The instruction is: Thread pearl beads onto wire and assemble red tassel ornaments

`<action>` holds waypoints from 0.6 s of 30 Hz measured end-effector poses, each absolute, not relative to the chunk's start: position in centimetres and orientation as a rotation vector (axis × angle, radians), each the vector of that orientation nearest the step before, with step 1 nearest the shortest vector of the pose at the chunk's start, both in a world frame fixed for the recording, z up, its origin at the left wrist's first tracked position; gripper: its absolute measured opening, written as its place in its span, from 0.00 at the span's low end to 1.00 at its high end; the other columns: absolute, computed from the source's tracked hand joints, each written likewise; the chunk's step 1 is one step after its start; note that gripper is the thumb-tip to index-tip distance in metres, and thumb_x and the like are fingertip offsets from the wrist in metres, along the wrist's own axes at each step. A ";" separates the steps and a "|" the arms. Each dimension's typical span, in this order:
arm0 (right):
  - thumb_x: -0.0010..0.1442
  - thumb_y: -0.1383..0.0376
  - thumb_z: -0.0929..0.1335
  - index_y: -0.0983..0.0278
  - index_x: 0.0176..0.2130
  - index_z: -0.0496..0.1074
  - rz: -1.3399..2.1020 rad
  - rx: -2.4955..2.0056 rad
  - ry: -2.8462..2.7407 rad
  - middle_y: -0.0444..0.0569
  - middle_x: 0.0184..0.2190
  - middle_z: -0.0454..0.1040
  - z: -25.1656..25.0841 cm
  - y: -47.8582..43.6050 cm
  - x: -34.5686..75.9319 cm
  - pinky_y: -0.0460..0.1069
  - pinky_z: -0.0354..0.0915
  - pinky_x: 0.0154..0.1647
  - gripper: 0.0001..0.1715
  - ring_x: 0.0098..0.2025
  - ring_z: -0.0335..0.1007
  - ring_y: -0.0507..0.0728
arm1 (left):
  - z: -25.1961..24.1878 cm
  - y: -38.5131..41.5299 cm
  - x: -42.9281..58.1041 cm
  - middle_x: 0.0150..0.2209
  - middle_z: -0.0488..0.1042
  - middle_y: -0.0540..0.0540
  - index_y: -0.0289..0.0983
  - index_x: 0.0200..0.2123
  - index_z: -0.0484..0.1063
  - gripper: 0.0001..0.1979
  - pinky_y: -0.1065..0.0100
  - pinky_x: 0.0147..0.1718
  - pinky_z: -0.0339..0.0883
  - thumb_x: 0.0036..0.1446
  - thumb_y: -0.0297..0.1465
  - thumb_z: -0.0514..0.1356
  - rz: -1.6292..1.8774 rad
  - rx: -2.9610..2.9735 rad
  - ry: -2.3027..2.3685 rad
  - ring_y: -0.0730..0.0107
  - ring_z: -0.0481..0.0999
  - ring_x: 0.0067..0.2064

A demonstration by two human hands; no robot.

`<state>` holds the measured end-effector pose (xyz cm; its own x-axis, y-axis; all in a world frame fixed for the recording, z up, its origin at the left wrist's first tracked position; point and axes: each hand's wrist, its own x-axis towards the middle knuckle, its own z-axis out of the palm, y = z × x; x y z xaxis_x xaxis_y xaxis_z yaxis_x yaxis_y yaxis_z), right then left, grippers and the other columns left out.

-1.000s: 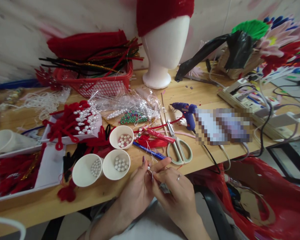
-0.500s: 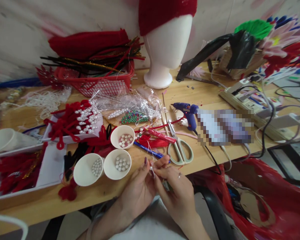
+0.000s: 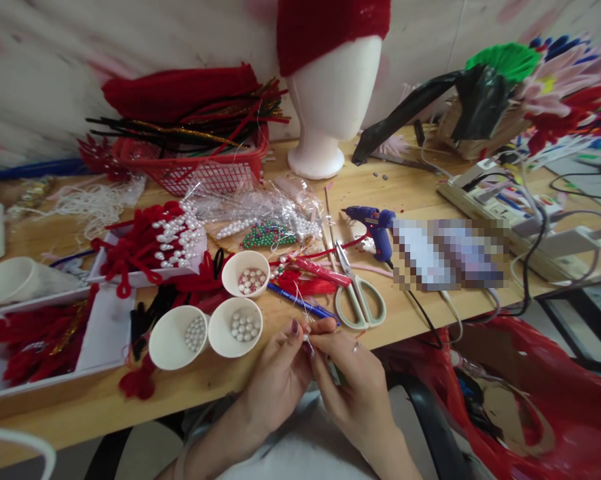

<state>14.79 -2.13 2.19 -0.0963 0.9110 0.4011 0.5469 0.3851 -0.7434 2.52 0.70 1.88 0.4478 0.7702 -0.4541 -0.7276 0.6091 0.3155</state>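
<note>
My left hand (image 3: 275,380) and my right hand (image 3: 357,380) meet just past the table's front edge, fingertips pinched together around a small white pearl bead (image 3: 306,337). White thread (image 3: 304,305) rises from between the fingers. Much of the bead is hidden by my fingertips. Left of my hands stand paper cups: one with larger pearls (image 3: 245,327), one with smaller pearls (image 3: 195,333), and a cup with red-and-white beads (image 3: 253,281) behind. A blue pen (image 3: 300,300) lies right behind my fingers, and scissors (image 3: 363,303) rest just to the right.
A blue glue gun (image 3: 375,227) and a power strip (image 3: 500,213) lie to the right. White boxes (image 3: 107,327) with red fuzzy pieces stand left. Behind are a red basket (image 3: 205,170) and a white foam head (image 3: 330,100). A red bag (image 3: 580,413) is below right.
Both hands stay pinched together at nearly the same place, with small shifts of the fingers around the bead. The things on the table have not been moved; the camera view shifts slightly.
</note>
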 end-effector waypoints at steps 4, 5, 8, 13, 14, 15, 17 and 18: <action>0.65 0.75 0.66 0.61 0.44 0.73 0.547 -1.296 -1.720 0.47 0.35 0.80 2.3 -2.1 14.7 0.47 0.72 0.39 0.11 0.37 0.78 0.55 | 1.9 0.5 2.4 0.41 0.84 0.43 0.36 0.35 0.82 0.13 0.57 0.58 0.69 0.51 0.39 0.74 0.968 0.130 0.625 0.57 0.81 0.51; 0.65 0.74 0.66 0.61 0.43 0.73 0.546 -1.302 -1.712 0.47 0.35 0.80 2.3 -2.1 14.7 0.47 0.72 0.38 0.11 0.37 0.79 0.55 | 1.9 0.4 2.4 0.41 0.84 0.43 0.37 0.36 0.82 0.12 0.57 0.58 0.69 0.51 0.37 0.74 0.961 0.138 0.628 0.57 0.81 0.51; 0.64 0.74 0.67 0.61 0.44 0.74 0.563 -1.298 -1.698 0.47 0.35 0.81 2.6 -2.0 14.8 0.47 0.73 0.38 0.11 0.37 0.79 0.55 | 2.0 0.5 2.4 0.39 0.84 0.46 0.38 0.36 0.82 0.10 0.59 0.58 0.69 0.50 0.31 0.75 0.941 0.118 0.620 0.59 0.81 0.51; 0.63 0.74 0.67 0.60 0.45 0.74 0.581 -1.271 -1.669 0.46 0.36 0.82 2.8 -1.9 14.9 0.45 0.74 0.41 0.13 0.37 0.80 0.54 | 2.0 0.5 2.4 0.38 0.84 0.47 0.39 0.36 0.82 0.10 0.63 0.57 0.70 0.49 0.30 0.75 0.917 0.050 0.581 0.61 0.80 0.52; 0.63 0.74 0.67 0.60 0.45 0.75 0.577 -1.276 -1.663 0.46 0.36 0.82 2.8 -1.9 15.0 0.45 0.74 0.41 0.13 0.37 0.80 0.54 | 1.9 0.5 2.4 0.38 0.84 0.47 0.39 0.36 0.82 0.10 0.63 0.56 0.70 0.49 0.30 0.75 0.912 0.045 0.577 0.61 0.80 0.52; 0.63 0.74 0.67 0.60 0.44 0.75 0.577 -1.280 -1.658 0.45 0.35 0.82 2.8 -2.0 15.0 0.45 0.74 0.40 0.12 0.37 0.80 0.54 | 1.9 0.4 2.4 0.39 0.84 0.47 0.38 0.36 0.82 0.10 0.63 0.56 0.70 0.49 0.30 0.75 0.909 0.042 0.576 0.61 0.80 0.52; 0.63 0.74 0.68 0.60 0.44 0.75 0.572 -1.284 -1.647 0.45 0.35 0.82 2.7 -2.0 14.9 0.45 0.74 0.39 0.12 0.36 0.80 0.53 | 1.8 0.4 2.4 0.39 0.84 0.47 0.39 0.36 0.83 0.10 0.62 0.56 0.70 0.49 0.30 0.75 0.906 0.038 0.577 0.62 0.81 0.51; 0.63 0.74 0.68 0.60 0.44 0.75 0.568 -1.284 -1.643 0.46 0.35 0.82 2.7 -1.9 14.9 0.45 0.74 0.39 0.12 0.35 0.80 0.54 | 1.7 0.3 2.3 0.38 0.84 0.47 0.39 0.37 0.83 0.10 0.62 0.56 0.70 0.49 0.30 0.75 0.905 0.035 0.577 0.62 0.81 0.50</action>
<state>14.90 -1.94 2.71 -0.0070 0.9214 0.3885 0.4852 0.3428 -0.8044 2.35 0.35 1.74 0.4772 0.7500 -0.4580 -0.7315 0.6278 0.2660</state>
